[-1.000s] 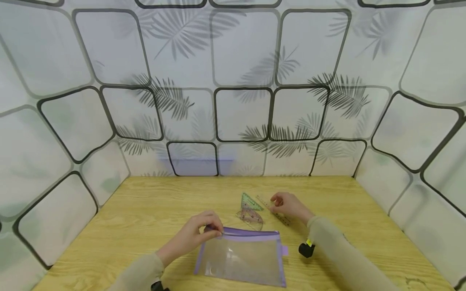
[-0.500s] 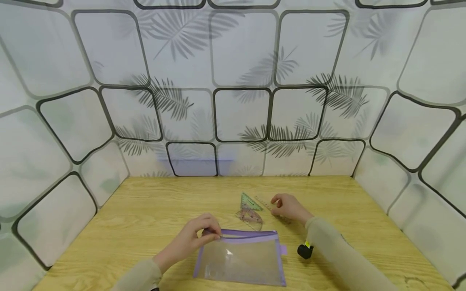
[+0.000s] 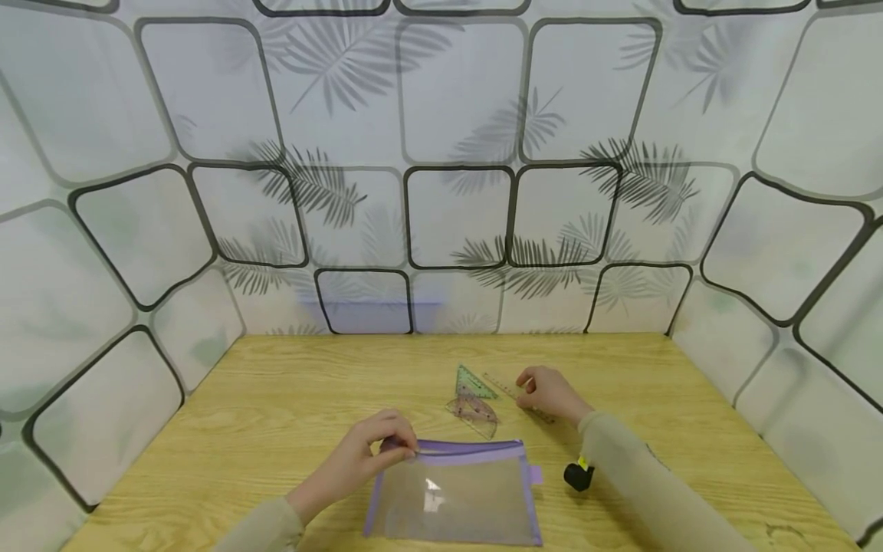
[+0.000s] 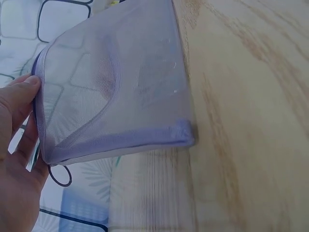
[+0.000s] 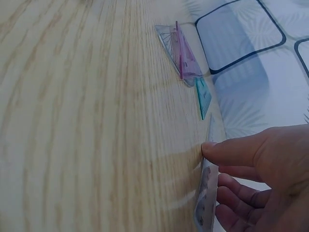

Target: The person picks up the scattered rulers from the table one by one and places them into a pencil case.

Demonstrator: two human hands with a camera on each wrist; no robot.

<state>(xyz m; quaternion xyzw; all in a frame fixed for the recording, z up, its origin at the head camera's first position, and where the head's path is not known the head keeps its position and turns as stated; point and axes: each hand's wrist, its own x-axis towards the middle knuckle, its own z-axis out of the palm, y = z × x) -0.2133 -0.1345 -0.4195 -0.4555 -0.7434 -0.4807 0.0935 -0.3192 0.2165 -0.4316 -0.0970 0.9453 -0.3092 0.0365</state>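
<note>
My left hand (image 3: pixel 372 451) pinches the top edge of a see-through mesh zip pouch (image 3: pixel 451 498) with purple trim, thumb on the near side. In the left wrist view the pouch (image 4: pixel 135 63) bulges open a little near the thumb, and its lower edge lies on the table. A clear ruler (image 3: pixel 498 383) is pinched by my right hand (image 3: pixel 549 391). The right wrist view shows the thumb along one edge of this ruler (image 5: pixel 206 193) and curled fingers at the other. Left of it lie a green set square (image 3: pixel 472 383) and a clear, pinkish protractor (image 3: pixel 474 414), overlapping.
The wooden table (image 3: pixel 310 376) carries everything. Patterned fabric walls (image 3: pixel 462 215) close it in at the back and sides. A purple tab (image 3: pixel 536 475) sticks out from the pouch's right side. A black wrist camera (image 3: pixel 578 475) hangs under the right sleeve.
The left hand has drawn the pouch's top edge slightly down and left. My right hand stays nearly still at the ruler, whose angle has shifted a little.
</note>
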